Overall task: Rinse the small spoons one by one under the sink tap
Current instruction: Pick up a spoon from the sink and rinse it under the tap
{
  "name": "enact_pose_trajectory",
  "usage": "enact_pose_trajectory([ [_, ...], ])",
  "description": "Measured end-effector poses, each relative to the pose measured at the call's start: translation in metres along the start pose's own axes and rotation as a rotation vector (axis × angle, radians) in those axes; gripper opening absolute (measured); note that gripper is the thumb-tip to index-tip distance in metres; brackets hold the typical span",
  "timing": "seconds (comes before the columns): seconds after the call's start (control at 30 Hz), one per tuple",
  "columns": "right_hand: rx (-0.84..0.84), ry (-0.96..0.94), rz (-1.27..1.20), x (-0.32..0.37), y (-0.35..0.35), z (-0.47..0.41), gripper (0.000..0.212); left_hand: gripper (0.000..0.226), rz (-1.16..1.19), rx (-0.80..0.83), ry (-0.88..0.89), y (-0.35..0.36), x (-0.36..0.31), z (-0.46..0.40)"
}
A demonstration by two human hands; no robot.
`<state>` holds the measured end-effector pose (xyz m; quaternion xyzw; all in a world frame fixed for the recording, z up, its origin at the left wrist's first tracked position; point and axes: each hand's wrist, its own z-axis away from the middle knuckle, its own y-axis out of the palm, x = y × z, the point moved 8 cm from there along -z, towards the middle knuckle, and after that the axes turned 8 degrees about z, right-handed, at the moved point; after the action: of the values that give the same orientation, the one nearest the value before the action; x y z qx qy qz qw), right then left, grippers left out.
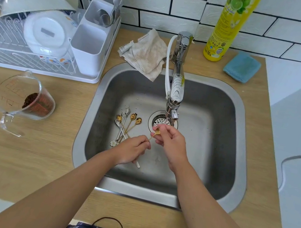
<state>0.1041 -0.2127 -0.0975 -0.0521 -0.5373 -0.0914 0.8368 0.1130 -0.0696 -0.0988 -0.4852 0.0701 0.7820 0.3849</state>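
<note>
both hands over the steel sink (211, 195): left hand (131, 150) pinching the handle end of a gold spoon (154, 134), right hand (171, 141) pinching its bowl under the tap (176, 82) stream. other small spoons (127, 124) lie piled left of the drain. further back, a yellow dish soap bottle (228, 23), label reads "700 ml".

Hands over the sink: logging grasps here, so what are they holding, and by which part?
Both hold one gold spoon: left hand pinches the handle end, right hand the bowl.
</note>
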Motion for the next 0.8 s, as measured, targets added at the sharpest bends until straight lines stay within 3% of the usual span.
enact_pose_trajectory([
  [0.17,-0.075,0.005,-0.072,-0.004,-0.008,-0.004,0.013,0.023,0.147,0.051,-0.088,0.007,0.006,0.0],
  [0.3,-0.151,0.061,-0.224,-0.005,-0.019,-0.006,0.021,0.025,0.106,0.054,-0.132,0.005,0.009,0.0],
  [0.43,-0.212,0.103,-0.38,-0.008,-0.024,-0.007,0.007,0.019,0.256,0.101,-0.11,0.008,0.006,0.002],
  [0.6,-0.035,0.195,-0.642,-0.008,-0.008,-0.007,0.016,0.009,0.522,-0.026,-0.067,0.011,-0.012,-0.002],
  [0.7,0.02,0.257,-0.648,-0.013,-0.001,-0.007,0.029,0.02,0.578,-0.126,-0.072,0.016,-0.022,-0.009],
  [0.8,-0.001,0.262,-0.75,-0.013,-0.005,-0.009,0.023,0.029,0.654,-0.153,-0.092,0.025,-0.027,-0.013],
])
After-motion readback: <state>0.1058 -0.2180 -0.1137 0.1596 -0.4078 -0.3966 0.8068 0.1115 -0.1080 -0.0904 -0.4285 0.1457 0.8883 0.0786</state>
